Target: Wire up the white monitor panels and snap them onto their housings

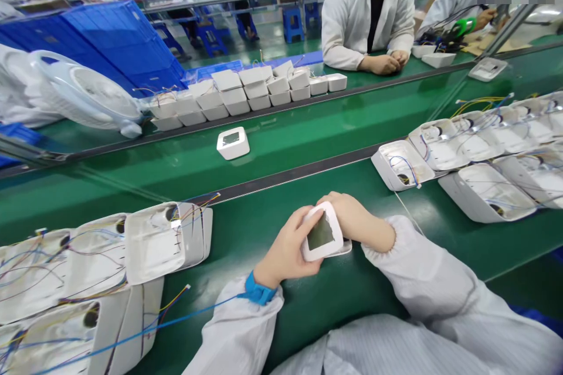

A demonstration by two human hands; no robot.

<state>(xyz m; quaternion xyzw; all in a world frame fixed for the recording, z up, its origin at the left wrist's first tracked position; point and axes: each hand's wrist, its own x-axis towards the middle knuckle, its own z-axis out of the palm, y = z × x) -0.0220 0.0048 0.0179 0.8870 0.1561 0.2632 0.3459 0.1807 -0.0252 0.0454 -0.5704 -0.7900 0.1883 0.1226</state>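
A small white square device (323,231) with rounded corners and a dark screen is held above the green bench, tilted toward me. My left hand (292,240) grips its left side, one finger lying along the top by the screen. Around the far right edge wraps my right hand (347,214), its fingertips hidden behind the device. Another white edge (345,248) shows just below and behind it; I cannot tell whether it is a part of the device. A blue wrist strap (259,291) with a cord circles my left wrist.
Open white housings with wires stand in rows at left (153,246) and right (402,164). A similar white device (233,143) sits on the green conveyor belt (285,140). Beyond are stacked white housings (233,96), a fan (88,91) and a person in a white coat (352,17).
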